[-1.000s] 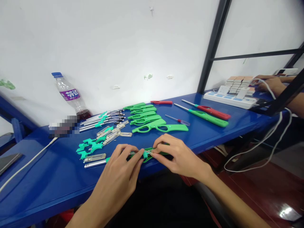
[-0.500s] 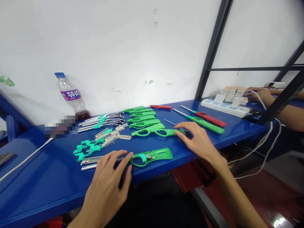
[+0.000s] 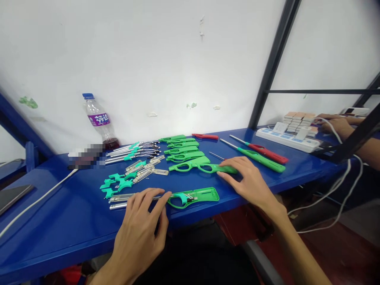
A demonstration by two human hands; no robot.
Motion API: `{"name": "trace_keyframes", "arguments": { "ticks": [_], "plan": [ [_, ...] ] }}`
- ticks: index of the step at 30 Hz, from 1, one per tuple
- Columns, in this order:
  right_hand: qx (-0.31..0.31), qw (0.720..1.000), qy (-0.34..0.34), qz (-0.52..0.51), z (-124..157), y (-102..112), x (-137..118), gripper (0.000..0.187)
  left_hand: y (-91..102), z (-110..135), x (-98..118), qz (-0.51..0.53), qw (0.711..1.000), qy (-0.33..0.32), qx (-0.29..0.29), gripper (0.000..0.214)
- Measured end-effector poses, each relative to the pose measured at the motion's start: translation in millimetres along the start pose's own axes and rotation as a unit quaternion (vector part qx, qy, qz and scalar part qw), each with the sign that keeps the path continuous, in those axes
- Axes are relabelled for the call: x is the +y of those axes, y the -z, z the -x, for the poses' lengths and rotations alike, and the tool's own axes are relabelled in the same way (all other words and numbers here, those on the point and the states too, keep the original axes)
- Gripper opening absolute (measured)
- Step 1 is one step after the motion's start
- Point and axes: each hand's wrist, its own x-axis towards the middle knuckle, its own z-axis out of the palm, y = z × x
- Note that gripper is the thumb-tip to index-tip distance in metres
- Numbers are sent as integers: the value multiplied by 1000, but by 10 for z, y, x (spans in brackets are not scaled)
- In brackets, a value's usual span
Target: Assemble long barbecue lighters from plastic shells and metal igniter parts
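A green lighter half-shell point(image 3: 194, 196) with parts in it lies near the front edge of the blue table point(image 3: 59, 221). My left hand point(image 3: 142, 225) rests flat on the table, fingertips on the metal tube at the shell's left end. My right hand point(image 3: 247, 180) reaches forward, its fingers closing over the rear end of a green handle cover point(image 3: 196, 165), the nearest of a row of green covers point(image 3: 181, 148). Teal trigger pieces and metal tubes point(image 3: 127, 178) lie to the left.
A drink bottle point(image 3: 99, 120) stands by the wall. A red and a green finished lighter point(image 3: 258, 154) lie to the right, beside a power strip point(image 3: 287, 138). Another person's hands point(image 3: 338, 124) work at far right. A white cable point(image 3: 35, 204) crosses the left table.
My right hand left the shell near the front edge, moved forward and right, and came down on the green handle cover. My left hand stayed by the shell.
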Motion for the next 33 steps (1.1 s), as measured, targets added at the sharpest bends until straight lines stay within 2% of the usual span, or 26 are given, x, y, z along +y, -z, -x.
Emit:
{"name": "trace_keyframes", "arguments": {
  "ticks": [2,5,9,13,18,24,29,33],
  "plan": [
    [12,1000,19,-6,-53,21,-74,15,54,-71,-96,14,1000,18,-9,38],
    [-7,997,73,-20,-264,33,-348,13,189,-306,-411,-30,997,68,-30,38],
    [-117,976,184,-9,-690,-100,-884,11,408,-641,-900,-24,980,136,-142,35],
    [-194,950,239,52,-953,-389,-1207,13,600,-711,-1067,-12,967,170,-189,34],
    [-237,941,214,115,-919,-648,-1162,24,817,-600,-1152,22,958,191,-212,34],
    [-226,944,212,112,-894,-727,-1119,14,1046,-497,-1358,18,937,248,-244,34],
    [-225,942,223,113,-981,-876,-1167,12,951,-519,-1340,27,938,230,-257,32],
    [-213,940,236,121,-1014,-881,-1215,27,765,-535,-1427,26,936,223,-272,31]
  ]
}}
